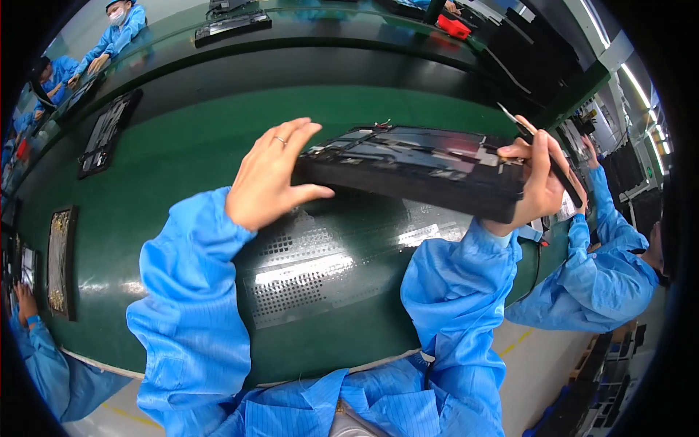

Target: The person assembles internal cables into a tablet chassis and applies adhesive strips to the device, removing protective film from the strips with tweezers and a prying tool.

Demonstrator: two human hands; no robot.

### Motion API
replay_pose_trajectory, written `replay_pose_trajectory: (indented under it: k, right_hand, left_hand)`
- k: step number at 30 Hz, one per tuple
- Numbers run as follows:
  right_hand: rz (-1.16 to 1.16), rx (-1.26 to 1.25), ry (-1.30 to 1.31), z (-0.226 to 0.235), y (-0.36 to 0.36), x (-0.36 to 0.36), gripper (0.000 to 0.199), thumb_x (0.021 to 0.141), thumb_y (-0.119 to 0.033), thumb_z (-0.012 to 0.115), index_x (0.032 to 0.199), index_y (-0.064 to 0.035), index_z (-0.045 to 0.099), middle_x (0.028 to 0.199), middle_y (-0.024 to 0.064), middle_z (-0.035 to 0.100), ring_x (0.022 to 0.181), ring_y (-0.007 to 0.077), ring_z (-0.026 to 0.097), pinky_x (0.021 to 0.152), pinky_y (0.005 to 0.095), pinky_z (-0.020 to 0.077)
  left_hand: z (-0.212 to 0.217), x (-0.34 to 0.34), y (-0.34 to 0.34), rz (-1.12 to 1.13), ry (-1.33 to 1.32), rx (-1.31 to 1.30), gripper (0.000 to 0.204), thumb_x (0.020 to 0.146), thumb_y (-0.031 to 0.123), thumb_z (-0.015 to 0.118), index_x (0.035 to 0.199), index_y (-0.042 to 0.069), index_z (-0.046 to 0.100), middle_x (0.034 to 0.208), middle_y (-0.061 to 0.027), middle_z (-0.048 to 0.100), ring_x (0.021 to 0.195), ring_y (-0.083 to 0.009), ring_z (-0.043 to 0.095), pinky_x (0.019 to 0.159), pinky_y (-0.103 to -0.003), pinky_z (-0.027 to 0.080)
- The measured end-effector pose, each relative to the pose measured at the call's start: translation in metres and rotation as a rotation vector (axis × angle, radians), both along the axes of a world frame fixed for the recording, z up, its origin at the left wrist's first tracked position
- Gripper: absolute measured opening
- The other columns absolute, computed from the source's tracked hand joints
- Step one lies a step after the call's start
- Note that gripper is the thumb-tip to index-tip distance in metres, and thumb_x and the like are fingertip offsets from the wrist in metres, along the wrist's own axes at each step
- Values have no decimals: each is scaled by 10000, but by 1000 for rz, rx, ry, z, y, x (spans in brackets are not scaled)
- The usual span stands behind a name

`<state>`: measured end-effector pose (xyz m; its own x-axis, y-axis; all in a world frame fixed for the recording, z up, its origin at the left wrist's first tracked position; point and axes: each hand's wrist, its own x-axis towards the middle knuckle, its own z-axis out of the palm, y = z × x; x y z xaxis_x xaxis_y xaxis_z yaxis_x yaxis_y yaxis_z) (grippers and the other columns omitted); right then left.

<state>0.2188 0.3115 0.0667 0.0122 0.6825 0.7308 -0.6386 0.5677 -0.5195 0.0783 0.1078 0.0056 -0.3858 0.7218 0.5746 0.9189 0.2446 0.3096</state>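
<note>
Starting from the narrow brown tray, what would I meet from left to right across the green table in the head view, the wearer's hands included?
Narrow brown tray, dark-framed panel, left hand, black casing, right hand.

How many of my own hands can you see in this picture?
2: your left hand, open at the left end of the dark flat device, contact unclear; and your right hand, gripping the device's right end along with a slim pointed tool.

Black tray in right hand
</note>
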Motion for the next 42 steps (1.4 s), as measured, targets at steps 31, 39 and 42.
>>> replay_pose_trajectory:
  k: [31, 39, 42]
  right_hand:
    - [235, -321, -528, -76, 72, 26, 206, 791, -175, 503, 895, 0, 537, 893, 160, 582, 848, 244, 554, 825, 335, 382]
    - [544, 92, -406, -70, -35, 109, 157, 812, -141, 413, 878, -11, 472, 781, 194, 573, 781, 290, 550, 819, 438, 337]
    - [755, 95, -579, -72, -61, 100, 146, 700, -79, 507, 813, 14, 522, 747, 223, 588, 724, 312, 580, 757, 430, 397]
  left_hand:
    - [-31, 35, -25, -167, 109, 236, 328, 484, 55, 638, 780, 30, 497, 788, -70, 511, 656, -229, 506, 571, -299, 430]
    - [-51, 44, -32, -142, 251, 180, 284, 483, 63, 602, 735, 73, 472, 781, -49, 488, 645, -205, 485, 558, -296, 420]
    - [-44, 44, -27, -131, 192, 209, 280, 477, 67, 611, 720, 73, 473, 763, -38, 491, 651, -206, 490, 560, -294, 423]
